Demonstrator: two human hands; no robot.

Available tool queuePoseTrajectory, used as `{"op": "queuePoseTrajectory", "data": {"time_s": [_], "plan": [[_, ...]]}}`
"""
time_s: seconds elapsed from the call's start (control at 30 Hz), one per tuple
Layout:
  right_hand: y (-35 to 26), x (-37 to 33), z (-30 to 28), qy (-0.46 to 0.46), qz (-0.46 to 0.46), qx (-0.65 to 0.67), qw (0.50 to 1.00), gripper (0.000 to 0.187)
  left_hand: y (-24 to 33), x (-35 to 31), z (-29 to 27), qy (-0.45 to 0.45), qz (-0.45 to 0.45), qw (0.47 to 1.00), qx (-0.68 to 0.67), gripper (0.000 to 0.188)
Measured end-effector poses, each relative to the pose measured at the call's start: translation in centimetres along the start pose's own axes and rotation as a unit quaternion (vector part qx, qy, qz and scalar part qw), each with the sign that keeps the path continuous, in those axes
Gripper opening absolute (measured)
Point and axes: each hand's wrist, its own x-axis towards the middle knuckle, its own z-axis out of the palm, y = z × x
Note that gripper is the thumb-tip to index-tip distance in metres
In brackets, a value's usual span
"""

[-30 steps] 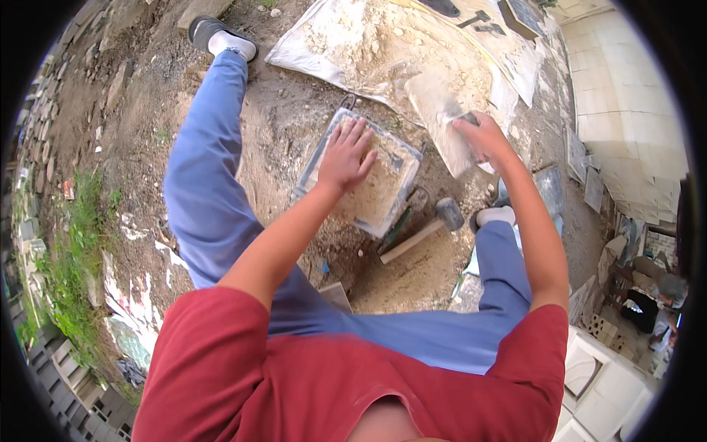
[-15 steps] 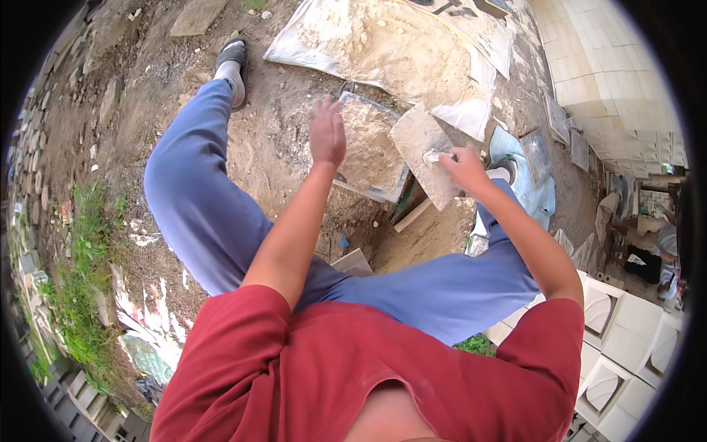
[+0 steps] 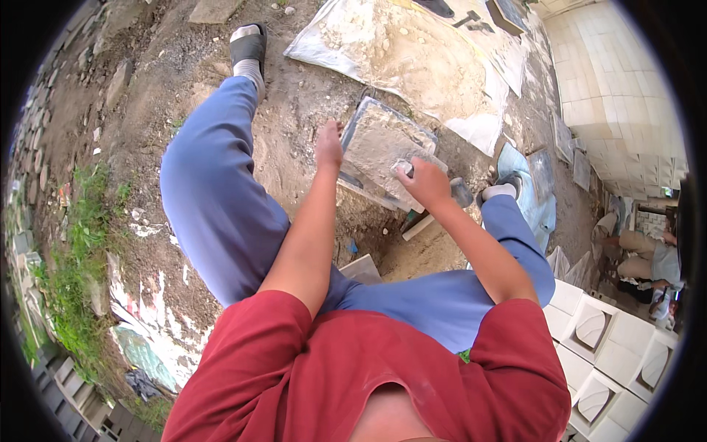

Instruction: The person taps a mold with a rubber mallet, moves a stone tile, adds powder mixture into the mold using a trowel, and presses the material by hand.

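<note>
A dusty flat rectangular plate with a small pale knob lies over much of a shallow, dark-edged mould. My right hand is closed round that knob. Pale crumbly mix shows in the mould beyond the plate's far edge. Beside the mould's left edge is my left hand, its fingers stretched out and holding nothing. Whether the left fingertips touch the mould, I cannot tell.
Beyond the mould, a white sheet carries a heap of pale powder. A hammer-like tool lies at its far end. Stacked pale blocks stand at right, and another person is at the far right.
My right hand has moved left, bringing the plate from the mould's right side to over the mould. My left hand stays beside the mould's left edge. The view has shifted slightly.
</note>
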Motion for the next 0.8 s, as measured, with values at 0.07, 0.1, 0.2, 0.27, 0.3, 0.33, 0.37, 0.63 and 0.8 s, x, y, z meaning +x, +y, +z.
{"op": "queuePoseTrajectory", "data": {"time_s": [0.07,0.1,0.2,0.27,0.3,0.33,0.37,0.63,0.8], "plan": [[0.7,0.5,0.4,0.004,0.008,0.013,1.0,0.046,0.7,-0.7,0.1,-0.019,0.114,0.989,0.097,0.053],[2.4,0.3,0.4,0.007,0.028,0.018,0.999,0.045,1.2,-2.4,1.8,-0.036,0.059,0.98,0.188,0.052],[5.4,-0.1,1.1,0.017,0.073,0.081,0.994,0.044,3.9,-3.3,3.2,-0.065,-0.018,0.952,0.3,0.051],[5.5,-0.1,1.4,0.013,0.082,0.09,0.993,0.044,4.9,-2.9,2.8,-0.065,-0.077,0.928,0.36,0.061],[5.8,-0.2,1.6,0.009,0.095,0.096,0.991,0.044,5.2,-2.7,2.7,-0.063,-0.078,0.928,0.36,0.061],[6.0,-0.4,1.6,0.008,0.095,0.096,0.991,0.044,5.7,-2.7,2.9,-0.081,-0.099,0.913,0.388,0.07],[6.4,-0.7,1.5,0.004,0.102,0.095,0.99,0.044,6.1,-2.8,3.1,-0.1,-0.12,0.896,0.416,0.079],[6.5,0.0,1.6,-0.023,0.133,0.065,0.989,0.045,7.1,-2.7,3.7,-0.094,-0.147,0.875,0.452,0.086],[6.8,2.3,0.9,-0.021,0.103,0.024,0.994,0.044,6.1,-2.6,3.9,-0.094,-0.128,0.879,0.45,0.084]]}}
